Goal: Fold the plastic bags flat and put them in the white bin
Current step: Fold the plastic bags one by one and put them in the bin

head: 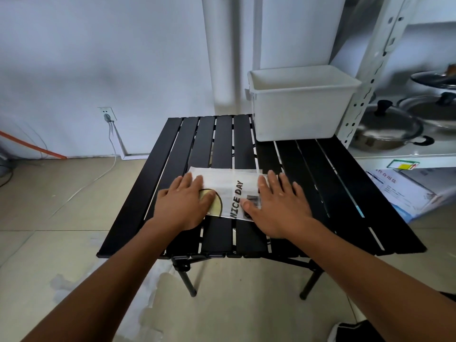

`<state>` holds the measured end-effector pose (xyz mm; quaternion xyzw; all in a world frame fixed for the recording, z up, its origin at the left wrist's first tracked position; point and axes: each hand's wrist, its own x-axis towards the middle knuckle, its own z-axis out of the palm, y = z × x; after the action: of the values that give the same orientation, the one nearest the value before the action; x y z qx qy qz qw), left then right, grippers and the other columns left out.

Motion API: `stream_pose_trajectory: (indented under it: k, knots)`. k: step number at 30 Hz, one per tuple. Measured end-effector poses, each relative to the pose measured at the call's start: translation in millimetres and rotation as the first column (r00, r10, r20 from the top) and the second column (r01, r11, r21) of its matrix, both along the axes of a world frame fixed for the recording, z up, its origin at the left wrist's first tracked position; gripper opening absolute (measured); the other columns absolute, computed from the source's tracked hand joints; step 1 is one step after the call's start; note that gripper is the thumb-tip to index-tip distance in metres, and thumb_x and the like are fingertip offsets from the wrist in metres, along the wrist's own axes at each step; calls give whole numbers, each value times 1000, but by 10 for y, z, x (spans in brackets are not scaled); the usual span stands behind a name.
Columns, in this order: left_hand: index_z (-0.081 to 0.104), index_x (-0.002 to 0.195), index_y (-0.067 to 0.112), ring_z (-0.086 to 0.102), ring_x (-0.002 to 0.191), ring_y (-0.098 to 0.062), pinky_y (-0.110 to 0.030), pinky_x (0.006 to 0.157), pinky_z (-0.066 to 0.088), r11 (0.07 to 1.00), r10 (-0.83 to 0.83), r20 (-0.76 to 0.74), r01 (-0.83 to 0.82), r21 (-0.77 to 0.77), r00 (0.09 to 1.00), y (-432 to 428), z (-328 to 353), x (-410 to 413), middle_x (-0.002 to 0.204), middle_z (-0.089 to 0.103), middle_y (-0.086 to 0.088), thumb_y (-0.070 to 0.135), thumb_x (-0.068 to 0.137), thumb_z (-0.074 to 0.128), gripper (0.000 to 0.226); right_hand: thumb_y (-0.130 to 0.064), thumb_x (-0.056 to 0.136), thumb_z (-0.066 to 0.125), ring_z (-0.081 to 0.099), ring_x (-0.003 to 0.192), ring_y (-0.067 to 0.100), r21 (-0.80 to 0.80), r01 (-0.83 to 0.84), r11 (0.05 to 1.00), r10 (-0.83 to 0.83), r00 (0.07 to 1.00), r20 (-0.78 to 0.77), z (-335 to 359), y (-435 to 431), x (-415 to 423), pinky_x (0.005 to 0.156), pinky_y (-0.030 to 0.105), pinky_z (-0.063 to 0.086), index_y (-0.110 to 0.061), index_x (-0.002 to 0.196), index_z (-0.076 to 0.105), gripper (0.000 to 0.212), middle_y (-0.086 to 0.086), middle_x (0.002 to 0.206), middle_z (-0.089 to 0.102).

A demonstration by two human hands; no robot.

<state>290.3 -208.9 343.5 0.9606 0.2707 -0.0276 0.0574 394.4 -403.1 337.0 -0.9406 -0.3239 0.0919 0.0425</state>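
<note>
A folded white plastic bag [228, 191] printed with "NICE DAY", a yellow shape and a barcode lies flat on the black slatted table [172, 154]. My left hand [183, 206] presses palm-down on its left end, fingers spread. My right hand [277, 206] presses palm-down on its right end, the thumb over the barcode. Neither hand grips the bag. The white bin [301, 104] stands at the table's far right corner, apart from the bag. Its inside is hidden from this angle.
A white metal shelf [365, 90] stands right of the table with lidded pans [387, 127] on it. Papers [399, 191] lie low at the right. A wall socket with a cable [108, 117] is at the back left. Tiled floor surrounds the table.
</note>
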Motion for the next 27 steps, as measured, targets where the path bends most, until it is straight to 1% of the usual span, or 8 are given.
stream_pose_trajectory:
  k: [5, 8, 11, 15, 19, 22, 24, 27]
  knots:
    - [51, 121, 10, 53, 112, -31, -42, 88, 45, 947, 300, 25, -294, -127, 954, 14, 303, 170, 129, 53, -13, 49, 88, 59, 52, -76, 90, 12, -15, 152, 26, 26, 28, 999, -28, 1000, -4, 3, -26, -39, 122, 48, -7, -21, 158, -3, 89, 4, 166, -12]
    - [55, 97, 4, 54, 73, -21, -30, 66, 42, 820, 436, 76, -361, -444, 897, 77, 485, 280, 87, 59, -10, 36, 85, 72, 37, -73, 92, 19, -13, 152, 26, 67, 27, 997, -27, 1000, -5, 0, -73, -26, 122, 48, -5, -19, 158, -1, 88, 6, 166, -10]
    - [60, 93, -2, 49, 53, -20, -24, 50, 36, 704, 478, 83, -326, -631, 874, 89, 566, 275, 70, 57, -12, 24, 87, 73, 30, -69, 92, 33, -6, 153, 26, 172, 39, 984, -33, 999, -39, 56, -124, -13, 123, 45, 0, -16, 157, 7, 89, 10, 166, -5]
    - [70, 84, 3, 58, 65, -22, -28, 63, 45, 747, 350, 334, -45, -664, 875, 91, 500, 256, 72, 64, -10, 22, 93, 67, 21, -56, 89, 57, 16, 149, 28, 399, 184, 898, -122, 977, -176, 203, -204, 133, 119, 42, 20, -14, 155, 16, 88, 10, 164, 8]
    - [65, 77, 10, 58, 64, -21, -37, 69, 51, 701, 318, 585, 230, -675, 746, 18, 533, 303, 68, 62, -6, 21, 95, 65, 21, -45, 81, 75, 35, 141, 26, 624, 395, 674, -181, 907, -379, 334, -293, 340, 113, 39, 33, -13, 154, 20, 97, 8, 156, 28]
    - [61, 77, 12, 59, 56, -13, -26, 55, 52, 602, 391, 643, 345, -720, 659, -128, 646, 420, 61, 62, 1, 17, 98, 59, 23, -36, 76, 84, 53, 126, 29, 633, 686, 359, -100, 703, -704, 422, -344, 519, 106, 45, 45, -7, 148, 30, 95, 13, 143, 47]
    - [63, 81, 8, 61, 57, -11, -25, 55, 53, 558, 408, 665, 405, -724, 626, -212, 718, 556, 64, 64, 1, 17, 98, 59, 20, -22, 81, 80, 70, 103, 30, 573, 782, 244, 96, 569, -817, 542, -401, 649, 93, 49, 55, 2, 129, 54, 59, 16, 122, 67]
    - [68, 84, 8, 61, 69, -18, -29, 65, 53, 532, 430, 681, 443, -722, 593, -278, 865, 878, 75, 65, -8, 23, 94, 66, 18, -9, 87, 72, 75, 83, 27, 661, 724, 197, 55, 665, -745, 803, -538, 896, 78, 44, 61, -3, 97, 69, 12, 12, 92, 77]
